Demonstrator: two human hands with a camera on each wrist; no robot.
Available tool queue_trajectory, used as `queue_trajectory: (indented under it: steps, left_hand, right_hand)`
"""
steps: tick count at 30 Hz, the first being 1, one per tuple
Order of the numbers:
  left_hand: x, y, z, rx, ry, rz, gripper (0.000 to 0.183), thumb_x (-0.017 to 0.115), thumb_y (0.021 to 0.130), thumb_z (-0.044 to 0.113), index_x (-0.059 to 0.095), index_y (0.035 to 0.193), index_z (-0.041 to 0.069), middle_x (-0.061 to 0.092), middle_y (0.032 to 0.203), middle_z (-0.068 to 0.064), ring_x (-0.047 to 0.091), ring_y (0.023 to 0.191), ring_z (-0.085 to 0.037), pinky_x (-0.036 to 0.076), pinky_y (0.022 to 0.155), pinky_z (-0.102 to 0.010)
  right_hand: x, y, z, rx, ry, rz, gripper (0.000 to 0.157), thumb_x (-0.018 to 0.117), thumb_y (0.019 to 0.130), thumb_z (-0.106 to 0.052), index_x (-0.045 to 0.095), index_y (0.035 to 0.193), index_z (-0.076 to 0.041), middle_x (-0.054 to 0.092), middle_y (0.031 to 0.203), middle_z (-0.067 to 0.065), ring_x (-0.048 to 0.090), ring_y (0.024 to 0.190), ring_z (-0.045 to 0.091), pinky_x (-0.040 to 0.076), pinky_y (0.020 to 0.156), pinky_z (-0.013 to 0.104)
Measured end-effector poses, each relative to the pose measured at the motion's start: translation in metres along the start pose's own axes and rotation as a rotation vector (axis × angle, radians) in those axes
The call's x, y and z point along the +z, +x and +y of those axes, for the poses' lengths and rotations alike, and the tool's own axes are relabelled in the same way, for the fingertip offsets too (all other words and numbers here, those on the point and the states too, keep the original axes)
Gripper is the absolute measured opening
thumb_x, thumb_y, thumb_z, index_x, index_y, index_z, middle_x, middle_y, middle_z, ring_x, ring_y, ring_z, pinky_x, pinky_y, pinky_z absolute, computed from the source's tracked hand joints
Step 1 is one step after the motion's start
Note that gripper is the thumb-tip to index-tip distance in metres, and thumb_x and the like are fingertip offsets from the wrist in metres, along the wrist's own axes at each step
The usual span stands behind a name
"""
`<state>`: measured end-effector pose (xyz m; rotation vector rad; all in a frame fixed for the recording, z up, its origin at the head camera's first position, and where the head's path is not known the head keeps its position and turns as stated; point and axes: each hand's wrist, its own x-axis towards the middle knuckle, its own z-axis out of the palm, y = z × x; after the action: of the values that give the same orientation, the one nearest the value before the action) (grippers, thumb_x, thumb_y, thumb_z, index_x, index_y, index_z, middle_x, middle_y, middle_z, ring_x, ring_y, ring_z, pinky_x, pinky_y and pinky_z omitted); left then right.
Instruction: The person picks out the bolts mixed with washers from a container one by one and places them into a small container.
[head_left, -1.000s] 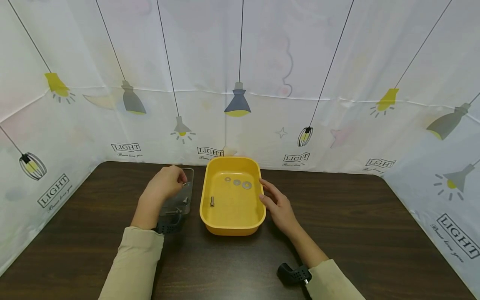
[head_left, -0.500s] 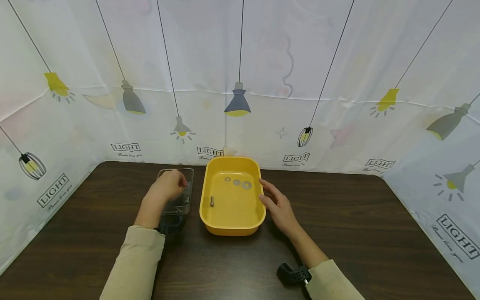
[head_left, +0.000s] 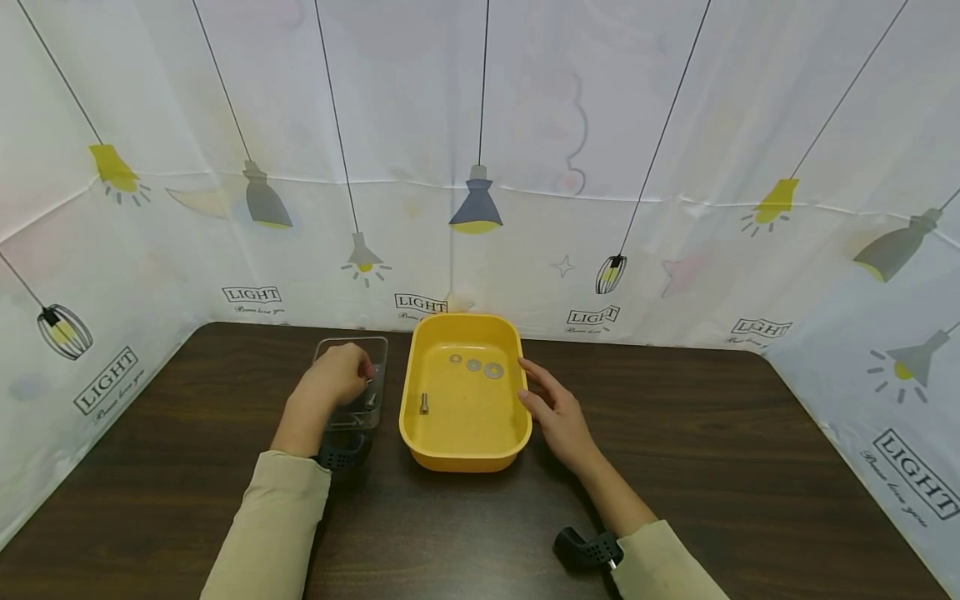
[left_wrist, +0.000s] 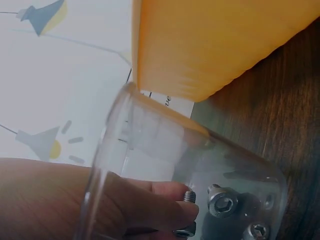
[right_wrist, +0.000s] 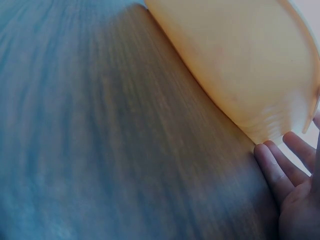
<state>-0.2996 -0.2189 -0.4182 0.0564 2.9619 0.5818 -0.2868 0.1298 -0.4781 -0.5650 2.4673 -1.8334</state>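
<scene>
My left hand [head_left: 335,377] reaches into a clear plastic box [head_left: 383,354] left of the yellow basin. Between its thumb and fingers, in the left wrist view, it pinches a socket-head screw [left_wrist: 189,196], threaded end up. Other socket-head screws [left_wrist: 222,203] lie on the box's floor beside the fingertips. My right hand [head_left: 564,423] touches the right side of the yellow basin [head_left: 467,433] with extended fingers; the right wrist view shows several fingers [right_wrist: 272,170] along its outer wall. Inside the basin, one screw [head_left: 424,404] lies at the left and three washers [head_left: 492,371] form a row toward the back.
Both containers stand near the back edge of a dark wood table [head_left: 712,450]. A white curtain [head_left: 525,108] printed with lamps hangs right behind and around the table. A dark wrist device [head_left: 343,451] sits close to the clear box's near edge.
My left hand has dropped slightly lower and nearer inside the clear box, uncovering the box's far left corner. My right hand, the basin and its contents have stayed put.
</scene>
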Motion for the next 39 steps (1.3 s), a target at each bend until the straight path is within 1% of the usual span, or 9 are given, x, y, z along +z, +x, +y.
queue_trajectory:
  steps: [8, 17, 22, 26, 30, 34, 39]
  left_hand:
    - [0.001, -0.001, 0.0, -0.01, 0.005, -0.016, 0.021, 0.058, 0.088, 0.0, 0.074, 0.1, 0.005, 0.072, 0.1, -0.012, 0.061, 0.082, -0.024, 0.056, 0.077, -0.041]
    - [0.001, -0.002, 0.0, -0.027, -0.006, -0.028, 0.016, 0.059, 0.089, 0.0, 0.073, 0.095, 0.005, 0.07, 0.095, -0.01, 0.059, 0.078, -0.023, 0.052, 0.07, -0.036]
    - [0.002, -0.001, 0.0, -0.023, 0.0, -0.034, 0.014, 0.06, 0.089, 0.002, 0.073, 0.094, 0.005, 0.07, 0.094, -0.01, 0.059, 0.078, -0.023, 0.052, 0.069, -0.036]
    - [0.002, -0.002, 0.0, -0.021, 0.004, -0.036, 0.013, 0.062, 0.089, 0.004, 0.073, 0.095, 0.005, 0.071, 0.095, -0.011, 0.06, 0.079, -0.022, 0.054, 0.072, -0.038]
    - [0.0, -0.002, 0.001, -0.026, 0.007, -0.027, 0.014, 0.062, 0.091, 0.009, 0.074, 0.097, 0.006, 0.072, 0.097, -0.01, 0.061, 0.079, -0.022, 0.055, 0.074, -0.04]
    - [-0.004, -0.004, 0.005, -0.033, 0.007, -0.01, 0.018, 0.06, 0.092, 0.013, 0.075, 0.101, 0.005, 0.072, 0.097, -0.01, 0.062, 0.078, -0.022, 0.054, 0.072, -0.039]
    - [-0.015, -0.01, 0.017, -0.01, -0.002, 0.017, 0.019, 0.059, 0.096, 0.016, 0.072, 0.103, 0.005, 0.07, 0.095, -0.009, 0.061, 0.076, -0.02, 0.053, 0.069, -0.036]
  right_hand:
    - [0.0, 0.0, 0.0, 0.0, -0.002, 0.002, 0.05, 0.054, 0.105, -0.026, 0.043, 0.153, -0.02, 0.05, 0.152, 0.018, 0.058, 0.131, 0.037, 0.057, 0.097, 0.046]
    - [0.0, 0.0, -0.001, -0.001, 0.001, 0.004, 0.05, 0.054, 0.105, -0.026, 0.044, 0.153, -0.02, 0.049, 0.152, 0.018, 0.058, 0.131, 0.037, 0.057, 0.096, 0.046]
    - [0.0, 0.0, 0.001, -0.006, 0.001, 0.003, 0.051, 0.054, 0.105, -0.026, 0.043, 0.154, -0.018, 0.049, 0.153, 0.018, 0.058, 0.132, 0.037, 0.057, 0.096, 0.045]
    - [0.0, 0.0, 0.0, -0.001, -0.004, 0.008, 0.051, 0.054, 0.105, -0.026, 0.043, 0.154, -0.018, 0.049, 0.153, 0.018, 0.058, 0.132, 0.037, 0.057, 0.096, 0.045]
    - [0.0, 0.0, 0.001, -0.001, -0.003, 0.007, 0.051, 0.054, 0.105, -0.026, 0.043, 0.154, -0.018, 0.049, 0.153, 0.018, 0.058, 0.132, 0.037, 0.057, 0.096, 0.046]
    - [0.0, 0.0, 0.001, 0.002, -0.002, 0.005, 0.051, 0.054, 0.105, -0.026, 0.043, 0.154, -0.019, 0.049, 0.152, 0.018, 0.058, 0.132, 0.037, 0.057, 0.096, 0.046]
    - [0.0, 0.0, 0.001, 0.002, -0.005, 0.007, 0.051, 0.054, 0.105, -0.026, 0.043, 0.154, -0.019, 0.049, 0.152, 0.018, 0.058, 0.132, 0.036, 0.057, 0.096, 0.046]
